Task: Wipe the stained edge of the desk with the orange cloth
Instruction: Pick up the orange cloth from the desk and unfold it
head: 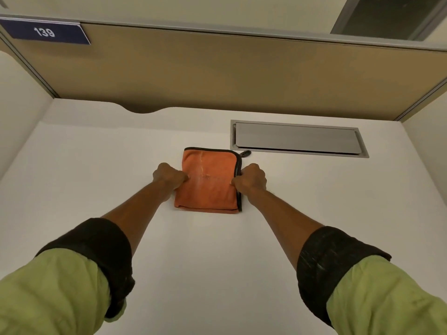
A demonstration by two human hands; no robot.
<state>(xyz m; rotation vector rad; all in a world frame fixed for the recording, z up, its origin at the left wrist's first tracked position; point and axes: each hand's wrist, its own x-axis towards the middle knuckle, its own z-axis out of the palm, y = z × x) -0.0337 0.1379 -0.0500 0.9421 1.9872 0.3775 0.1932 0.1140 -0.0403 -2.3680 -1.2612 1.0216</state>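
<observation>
A folded orange cloth [208, 182] with a dark trim lies flat on the white desk [96, 177], near its middle. My left hand [168, 176] grips the cloth's left edge with curled fingers. My right hand [250, 178] pinches the dark-trimmed right edge. Both arms reach straight out over the desk. No stain shows on the desk surface, and its near edge is out of view.
A grey metal cable hatch [297, 139] is set into the desk just behind and right of the cloth. A tan partition panel [217, 68] closes off the back, with a blue label reading 139 [44, 32]. White side walls stand left and right.
</observation>
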